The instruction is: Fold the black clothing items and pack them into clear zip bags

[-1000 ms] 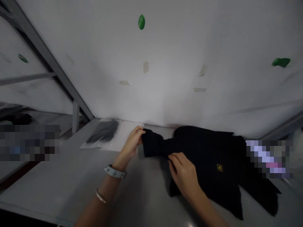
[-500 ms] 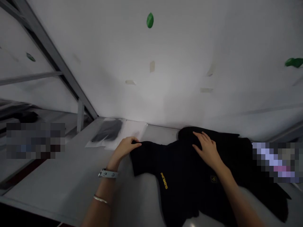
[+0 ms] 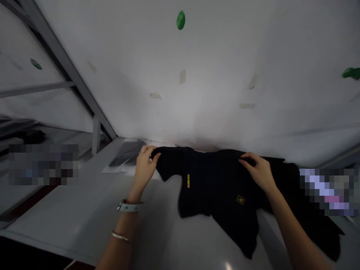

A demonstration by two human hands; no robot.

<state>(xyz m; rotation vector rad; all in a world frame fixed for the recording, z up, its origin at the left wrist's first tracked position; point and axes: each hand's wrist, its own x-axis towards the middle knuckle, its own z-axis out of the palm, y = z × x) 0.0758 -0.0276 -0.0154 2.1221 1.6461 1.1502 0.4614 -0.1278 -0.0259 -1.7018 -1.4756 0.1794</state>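
Observation:
A black short-sleeved top [image 3: 210,180] with yellow lettering on one side and a small yellow diamond badge hangs and lies over the grey table. Its sleeve end at the left is pinched between the thumb and fingers of my left hand [image 3: 146,163]. My right hand [image 3: 258,168] pinches the top's upper edge, thumb and fingertips together. More black fabric [image 3: 303,202] lies behind and to the right, partly hidden by my right forearm. Where the two black pieces meet is hard to make out.
A clear bag [image 3: 126,152] with dark contents lies on white sheets at the table's back left. The grey table [image 3: 92,202] meets a white wall [image 3: 213,75] with tape and green pieces on it. A metal frame [image 3: 64,63] rises at the left.
The black top has been lifted and drawn toward the wall, its lower edge rising off the near table. My left hand has moved slightly up and left; the right has shifted right and closed.

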